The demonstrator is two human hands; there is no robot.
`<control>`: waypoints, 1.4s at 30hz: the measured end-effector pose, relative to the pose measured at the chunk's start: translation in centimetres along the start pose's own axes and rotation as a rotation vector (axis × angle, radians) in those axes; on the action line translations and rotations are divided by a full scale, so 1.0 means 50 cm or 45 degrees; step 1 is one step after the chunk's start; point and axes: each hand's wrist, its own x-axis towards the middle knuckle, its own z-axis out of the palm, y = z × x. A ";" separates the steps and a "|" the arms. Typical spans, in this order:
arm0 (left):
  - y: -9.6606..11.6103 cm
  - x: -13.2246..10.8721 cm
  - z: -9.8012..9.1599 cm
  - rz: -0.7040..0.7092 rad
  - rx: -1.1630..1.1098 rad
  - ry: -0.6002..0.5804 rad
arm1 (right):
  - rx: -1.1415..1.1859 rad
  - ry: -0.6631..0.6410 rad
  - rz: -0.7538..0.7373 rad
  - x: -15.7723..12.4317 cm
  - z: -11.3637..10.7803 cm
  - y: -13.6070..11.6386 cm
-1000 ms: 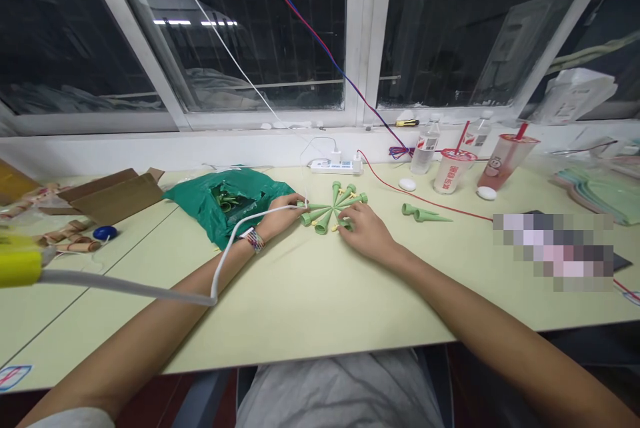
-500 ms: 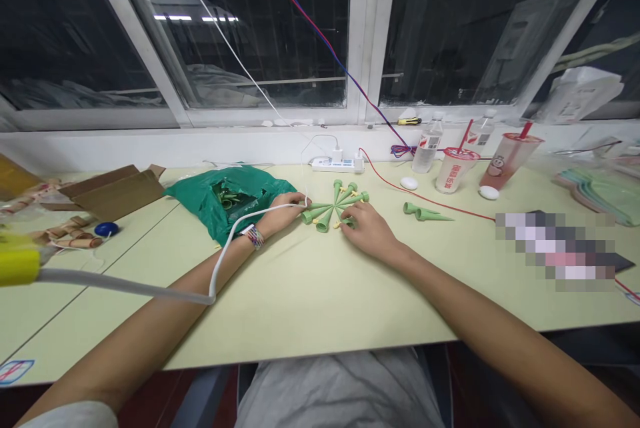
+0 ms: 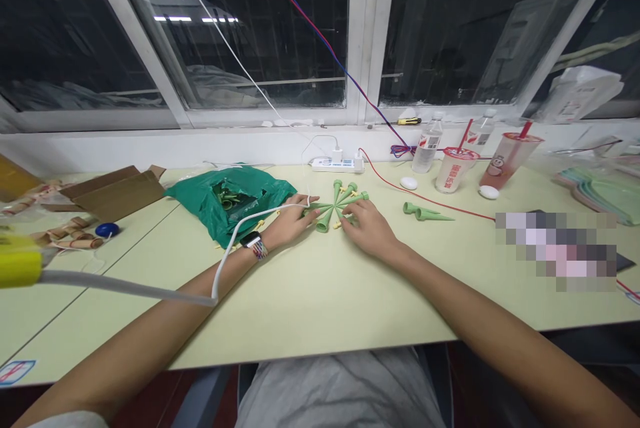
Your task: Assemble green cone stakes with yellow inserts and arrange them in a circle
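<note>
Green stakes point(image 3: 324, 220) between left hand point(image 3: 290, 228), right hand point(image 3: 369, 231)

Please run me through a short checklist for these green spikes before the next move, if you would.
Left hand lying open against the ring of green plastic spikes: ok.
Right hand holding a spike: cannot tell, its fingers cover the spot.
White cable clear of the left forearm: not ok, it lies over it.
Small yellow parts all by the ring: not ok, some lie near the green plastic bag.
Two loose spikes apart from the ring: ok.
</note>
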 end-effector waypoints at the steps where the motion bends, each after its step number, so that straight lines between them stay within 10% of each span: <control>1: 0.008 -0.002 -0.002 0.022 0.007 -0.021 | 0.005 0.014 -0.009 0.000 0.000 0.001; 42: 0.034 -0.001 -0.006 0.134 0.081 -0.149 | -0.302 -0.022 0.073 0.013 -0.016 0.051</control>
